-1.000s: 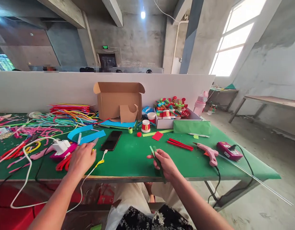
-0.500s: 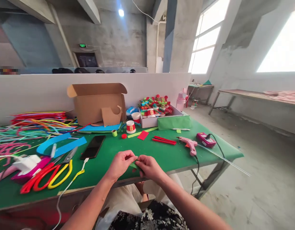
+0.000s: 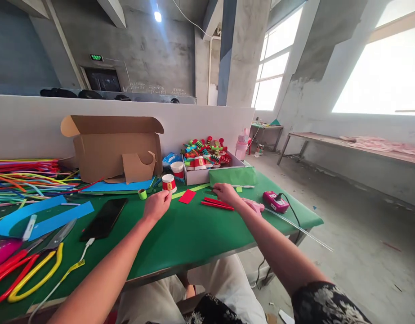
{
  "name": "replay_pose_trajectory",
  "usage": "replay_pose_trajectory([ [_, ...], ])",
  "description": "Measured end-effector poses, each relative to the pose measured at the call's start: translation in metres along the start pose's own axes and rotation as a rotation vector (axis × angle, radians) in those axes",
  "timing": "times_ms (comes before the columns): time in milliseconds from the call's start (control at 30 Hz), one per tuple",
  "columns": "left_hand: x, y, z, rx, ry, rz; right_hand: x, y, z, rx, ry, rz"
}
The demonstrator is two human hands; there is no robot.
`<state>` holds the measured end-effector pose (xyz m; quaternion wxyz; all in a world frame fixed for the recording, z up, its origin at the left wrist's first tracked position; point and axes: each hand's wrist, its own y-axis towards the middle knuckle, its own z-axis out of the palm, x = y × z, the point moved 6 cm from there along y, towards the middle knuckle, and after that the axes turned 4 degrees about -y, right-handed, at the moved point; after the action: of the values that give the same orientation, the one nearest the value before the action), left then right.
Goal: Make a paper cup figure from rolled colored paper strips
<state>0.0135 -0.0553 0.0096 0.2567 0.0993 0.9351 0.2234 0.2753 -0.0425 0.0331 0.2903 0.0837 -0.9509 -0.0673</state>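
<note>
My left hand (image 3: 156,205) hovers over the green table (image 3: 180,234), its fingertips pinched together just below a red and white paper cup (image 3: 168,183). What the pinch holds, if anything, is hidden. My right hand (image 3: 225,194) lies further right with fingers stretched low over the table, touching the red paper strips (image 3: 216,204). A red paper square (image 3: 187,196) lies between the two hands. A small green tape roll (image 3: 142,194) sits left of the cup.
An open cardboard box (image 3: 113,144) and a white box of finished crafts (image 3: 207,164) stand at the back, with folded green paper (image 3: 232,176) beside them. A pink glue gun (image 3: 256,206) and pink power strip (image 3: 275,201) lie right. Phone (image 3: 104,218), scissors (image 3: 35,270), blue strips (image 3: 42,216) and pipe cleaners (image 3: 21,175) lie left.
Both hands left the table's front edge, where they held a green strip together, and reached forward: the left toward the cup, the right onto the red strips. The view turned right.
</note>
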Motion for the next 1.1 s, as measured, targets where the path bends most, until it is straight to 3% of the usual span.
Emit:
replay_pose_trajectory([
  [133,0.001,-0.004,0.021,0.033,0.052,0.084,-0.009,0.028,-0.007,-0.072,-0.103,0.038],
  [267,0.006,-0.009,0.024,0.024,-0.012,0.123,0.009,0.027,0.006,-0.139,-0.144,0.043],
  [367,0.013,-0.008,0.022,0.017,-0.034,0.077,0.018,0.020,0.024,-0.091,-0.198,0.079],
  [467,0.016,-0.006,0.023,0.042,-0.045,0.064,0.013,0.013,0.034,-0.033,-0.265,0.134],
  [700,0.016,-0.004,0.026,0.085,-0.154,0.063,-0.010,0.004,0.022,0.014,-0.327,0.185],
  [833,0.015,-0.002,0.023,0.052,-0.307,0.030,0.002,0.011,0.012,-0.067,-0.278,0.170],
  [900,0.015,0.000,0.020,0.033,-0.497,-0.017,0.020,0.017,0.019,-0.090,-0.010,0.122],
  [1033,0.018,0.005,0.020,0.073,-1.092,-0.193,0.067,0.026,0.074,0.116,1.015,0.086],
  [1100,0.021,0.006,0.019,0.100,-1.316,-0.262,0.085,0.026,0.103,0.187,1.188,0.123],
])
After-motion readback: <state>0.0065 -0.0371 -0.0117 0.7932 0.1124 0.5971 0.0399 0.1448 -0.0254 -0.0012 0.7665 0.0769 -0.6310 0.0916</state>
